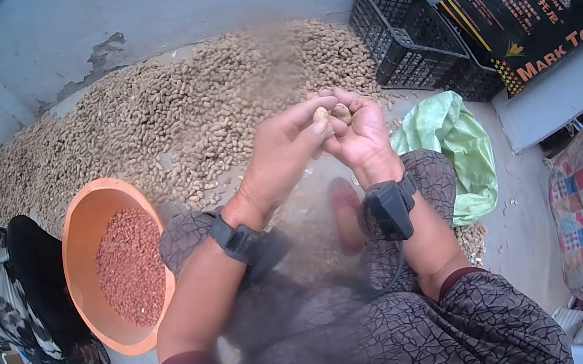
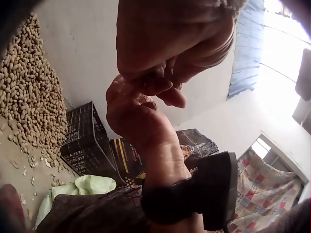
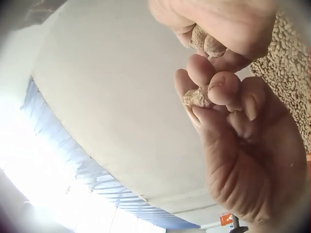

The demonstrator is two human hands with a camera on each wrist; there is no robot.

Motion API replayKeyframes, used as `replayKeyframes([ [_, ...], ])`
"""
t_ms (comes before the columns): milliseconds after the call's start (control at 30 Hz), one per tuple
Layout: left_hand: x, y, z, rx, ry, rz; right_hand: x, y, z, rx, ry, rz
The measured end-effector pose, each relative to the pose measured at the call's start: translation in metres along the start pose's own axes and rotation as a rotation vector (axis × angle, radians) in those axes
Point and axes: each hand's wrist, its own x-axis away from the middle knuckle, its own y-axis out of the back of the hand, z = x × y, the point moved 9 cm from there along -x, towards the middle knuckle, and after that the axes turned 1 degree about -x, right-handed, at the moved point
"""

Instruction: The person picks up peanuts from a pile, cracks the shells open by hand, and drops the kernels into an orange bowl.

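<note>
Peanut pod [image 1: 321, 114] held above lap, pinched in left hand [image 1: 287, 153] fingertips; right hand [image 1: 359, 133] pinches second pod piece [image 3: 197, 98], thumbs meeting, likely for cracking. Orange bowl [image 1: 78, 241] of kernels beside knee; peanut pile [image 1: 173, 117] ahead.

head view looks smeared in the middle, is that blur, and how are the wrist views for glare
Head view: fisheye with black corners, a hazy smear running from the peanut pile down over the lap. Left wrist: window top right blown out, left hand close and soft. Right wrist: strong glare lower left, right hand fairly sharp.
</note>
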Motion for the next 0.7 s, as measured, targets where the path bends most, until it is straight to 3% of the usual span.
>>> replayKeyframes([
  [133, 0.006, 0.004, -0.007, -0.003, -0.039, -0.005, 0.001, 0.017, -0.009, 0.021, -0.043, -0.103],
  [200, 0.009, 0.008, -0.012, -0.015, -0.055, -0.013, 0.004, -0.006, 0.0, 0.242, 0.042, 0.218],
  [267, 0.011, 0.01, -0.01, 0.012, 0.007, -0.006, 0.008, -0.008, 0.01, 0.298, 0.036, 0.257],
  [367, 0.016, 0.014, -0.013, 0.053, -0.011, -0.075, 0.023, -0.022, 0.012, 0.387, 0.07, 0.272],
  [567, 0.019, 0.014, -0.017, -0.015, -0.048, -0.058, 0.047, -0.04, 0.0, 0.679, 0.084, 0.336],
  [700, 0.021, 0.007, -0.029, -0.123, -0.027, -0.078, 0.056, -0.063, -0.017, 0.795, 0.024, 0.517],
])
